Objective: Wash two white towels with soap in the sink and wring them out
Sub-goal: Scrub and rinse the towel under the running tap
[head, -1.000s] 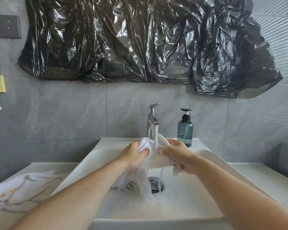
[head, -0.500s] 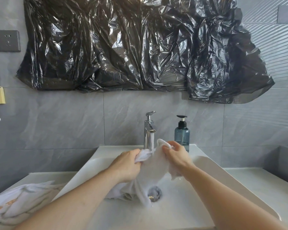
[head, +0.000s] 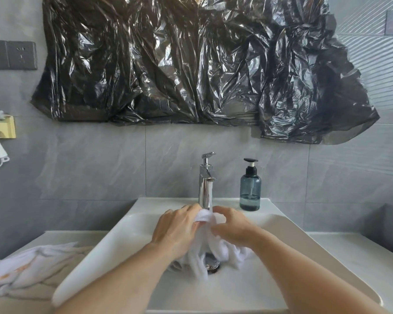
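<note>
A wet white towel (head: 216, 248) hangs bunched over the drain of the white sink (head: 123, 241). My left hand (head: 177, 227) grips its top from the left, and my right hand (head: 232, 227) grips it from the right, both close together just under the chrome tap (head: 205, 180). Water runs from the tap onto the cloth between my hands. A second white towel (head: 25, 270) with orange lettering lies crumpled on the counter to the left of the sink. A blue-grey soap pump bottle (head: 250, 189) stands on the sink's back ledge, right of the tap.
A black plastic sheet (head: 191, 64) covers the wall above the sink. A grey socket plate (head: 11, 55) and a white hair dryer in a yellow holder (head: 0, 132) are on the left wall. The white counter (head: 359, 250) extends right of the sink.
My hands have drawn closer together on the towel under the running tap, bunching it more tightly. The camera view has tilted a little higher.
</note>
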Tool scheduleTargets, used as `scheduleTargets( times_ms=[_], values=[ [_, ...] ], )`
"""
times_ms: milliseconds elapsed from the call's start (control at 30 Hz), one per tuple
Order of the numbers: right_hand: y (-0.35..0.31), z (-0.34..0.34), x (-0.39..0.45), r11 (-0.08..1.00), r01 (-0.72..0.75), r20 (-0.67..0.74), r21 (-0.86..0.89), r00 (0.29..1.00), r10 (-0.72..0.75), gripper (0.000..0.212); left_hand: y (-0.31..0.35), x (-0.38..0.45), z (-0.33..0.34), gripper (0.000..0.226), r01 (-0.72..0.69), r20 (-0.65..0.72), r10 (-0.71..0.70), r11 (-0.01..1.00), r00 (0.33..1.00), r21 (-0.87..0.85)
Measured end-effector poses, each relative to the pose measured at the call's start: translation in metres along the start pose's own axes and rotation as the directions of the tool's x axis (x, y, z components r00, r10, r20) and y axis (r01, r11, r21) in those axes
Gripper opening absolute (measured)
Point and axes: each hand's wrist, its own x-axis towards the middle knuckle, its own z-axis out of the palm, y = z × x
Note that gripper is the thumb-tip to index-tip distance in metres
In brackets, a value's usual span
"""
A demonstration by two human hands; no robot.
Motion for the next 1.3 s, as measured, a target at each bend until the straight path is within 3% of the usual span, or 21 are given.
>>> scheduleTargets(
  times_ms=[67,233,367,433,567,667,767,833,867,1000,1133,1233,1300],
  values=[
    [0.000,0.002,0.002,0.996,0.030,-0.034,0.080,0.999,-0.028,0.017,0.004,0.000,-0.002,0.018,0.001,-0.026,-0.001,1.000,1.000,0.015],
    [0.000,0.001,0.005,0.990,0.075,-0.159,0.121,0.986,-0.055,0.020,0.001,0.003,0.007,0.026,0.120,-0.015,-0.122,0.987,0.992,-0.110],
    [-0.003,-0.001,0.006,0.975,0.126,-0.282,0.182,0.957,-0.071,0.022,-0.003,0.004,0.012,0.046,0.183,0.237,-0.154,0.978,0.959,-0.102],
    [0.000,-0.002,0.009,0.979,0.128,-0.311,0.159,0.948,-0.073,0.022,-0.004,0.003,0.015,0.045,0.183,0.312,-0.153,0.981,0.938,-0.070],
    [0.003,-0.003,0.009,0.986,0.114,-0.315,0.118,0.946,-0.071,0.018,-0.010,0.005,0.016,0.025,0.197,0.222,-0.174,0.976,0.959,-0.089],
    [0.002,0.000,0.009,0.984,0.082,-0.240,0.155,0.970,-0.043,0.030,-0.012,0.005,0.015,0.018,0.217,0.160,-0.198,0.970,0.967,-0.106],
    [-0.003,0.005,0.008,0.986,0.061,-0.163,0.155,0.986,-0.036,0.062,-0.010,0.006,0.012,0.012,0.220,0.117,-0.208,0.970,0.971,-0.105],
    [-0.003,0.008,0.008,0.990,0.091,-0.134,0.105,0.988,-0.077,0.058,-0.006,0.006,0.008,0.003,0.221,0.107,-0.211,0.971,0.972,-0.096],
    [-0.003,0.009,0.008,0.993,0.096,-0.138,0.066,0.987,-0.086,0.045,-0.003,0.005,0.006,0.006,0.220,0.102,-0.211,0.972,0.972,-0.087],
    [-0.003,0.009,0.006,0.993,0.114,-0.190,-0.005,0.975,-0.113,0.058,0.003,0.005,0.004,0.023,0.240,0.091,-0.230,0.961,0.969,-0.135],
    [-0.007,0.006,0.006,0.990,0.135,-0.301,-0.031,0.943,-0.139,0.059,0.003,0.007,0.007,0.019,0.357,0.255,-0.276,0.860,0.927,-0.366],
    [-0.006,-0.002,0.008,0.989,0.064,-0.373,0.130,0.928,-0.011,0.055,0.000,0.007,0.005,0.028,0.438,0.392,-0.275,0.793,0.878,-0.423],
    [-0.003,-0.005,0.011,0.973,0.038,-0.398,0.228,0.916,0.058,0.053,-0.003,0.007,0.005,0.025,0.447,0.411,-0.269,0.781,0.871,-0.435]
  ],
)
